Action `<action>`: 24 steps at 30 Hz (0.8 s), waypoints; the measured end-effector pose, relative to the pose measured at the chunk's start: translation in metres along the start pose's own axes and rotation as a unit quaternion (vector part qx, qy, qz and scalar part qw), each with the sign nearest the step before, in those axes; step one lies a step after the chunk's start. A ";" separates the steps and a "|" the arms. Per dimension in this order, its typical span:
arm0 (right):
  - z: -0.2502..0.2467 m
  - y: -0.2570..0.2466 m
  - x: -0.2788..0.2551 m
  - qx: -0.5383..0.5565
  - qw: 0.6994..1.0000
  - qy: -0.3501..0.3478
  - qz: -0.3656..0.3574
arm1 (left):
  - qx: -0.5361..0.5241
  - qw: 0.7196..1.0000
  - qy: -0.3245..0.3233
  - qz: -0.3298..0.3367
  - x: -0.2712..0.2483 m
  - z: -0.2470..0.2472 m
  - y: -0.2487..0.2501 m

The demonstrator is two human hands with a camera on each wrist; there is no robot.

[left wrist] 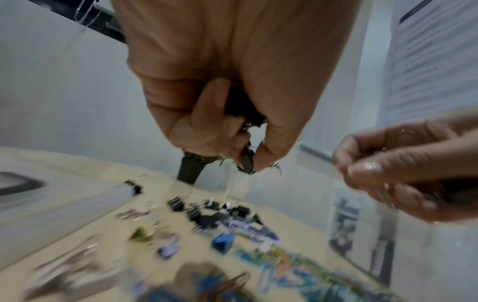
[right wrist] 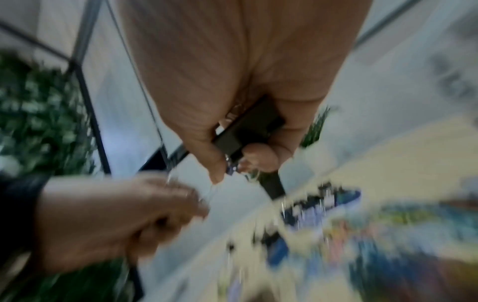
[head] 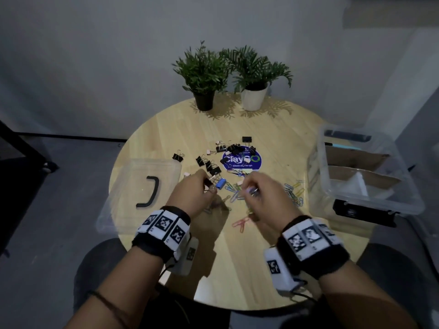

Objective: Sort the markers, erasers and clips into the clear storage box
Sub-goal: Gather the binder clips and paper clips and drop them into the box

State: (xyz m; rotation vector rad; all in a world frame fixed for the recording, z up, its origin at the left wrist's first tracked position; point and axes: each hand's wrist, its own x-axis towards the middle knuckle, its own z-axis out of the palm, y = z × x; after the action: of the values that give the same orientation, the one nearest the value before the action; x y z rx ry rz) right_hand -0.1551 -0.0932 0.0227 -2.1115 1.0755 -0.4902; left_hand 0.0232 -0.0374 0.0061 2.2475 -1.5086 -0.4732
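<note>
Both hands hover over a scatter of clips on the round wooden table (head: 273,129). My left hand (head: 208,186) grips black binder clips (left wrist: 247,157) in its curled fingers. My right hand (head: 251,189) holds a black binder clip (right wrist: 248,130) against the palm, with wire handles showing at its fingertips. Black binder clips (head: 235,149) lie loose beyond the hands, and a blue binder clip (head: 221,183) sits between them. Coloured paper clips (head: 294,193) spread to the right. The clear storage box (head: 370,198) stands at the right table edge, apart from both hands.
The box's clear lid (head: 133,186) with a black handle lies at the left edge. Two potted plants (head: 204,74) (head: 254,72) stand at the back. A blue round sticker (head: 241,160) marks the table's middle. Cardboard dividers split the box; dark long items lie in its far compartment.
</note>
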 end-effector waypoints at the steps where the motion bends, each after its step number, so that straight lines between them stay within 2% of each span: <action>1: -0.024 0.001 0.000 0.009 0.997 0.074 -0.024 | -0.015 1.000 0.002 0.016 -0.001 -0.003 0.011; 4: -0.089 0.025 -0.002 -0.028 0.956 0.287 -0.046 | -0.044 0.997 -0.017 0.061 -0.003 -0.002 0.046; 6: -0.113 0.052 -0.002 -0.078 0.937 0.340 -0.002 | -0.052 0.994 -0.041 0.089 -0.004 0.005 0.067; 8: -0.117 0.076 0.000 -0.111 0.938 0.325 0.045 | -0.049 0.991 -0.063 0.111 -0.005 0.013 0.084; 10: -0.108 0.091 0.003 -0.141 0.947 0.280 0.076 | -0.038 0.989 -0.075 0.124 -0.006 0.022 0.094; 12: -0.100 0.096 0.004 -0.181 0.948 0.237 0.109 | -0.031 0.988 -0.083 0.125 -0.007 0.027 0.098; 17: -0.100 0.088 -0.002 -0.201 0.948 0.189 0.161 | -0.016 0.987 -0.117 0.112 -0.011 0.027 0.096; 19: -0.106 0.088 -0.010 -0.189 0.947 0.224 0.128 | -0.008 0.986 -0.119 0.119 -0.010 0.022 0.104; 21: -0.116 0.094 -0.020 -0.169 0.936 0.290 0.102 | -0.005 0.985 -0.109 0.137 -0.004 0.016 0.124; 24: -0.125 0.117 -0.032 -0.145 0.928 0.313 0.138 | 0.019 0.976 -0.084 0.201 0.013 0.017 0.171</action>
State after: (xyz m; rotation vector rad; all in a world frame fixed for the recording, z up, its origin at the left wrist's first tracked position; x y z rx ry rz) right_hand -0.3128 -0.1668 0.0211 -2.0393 1.8768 -0.9497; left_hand -0.1168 -0.1103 0.0751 1.8924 -2.0127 -0.5212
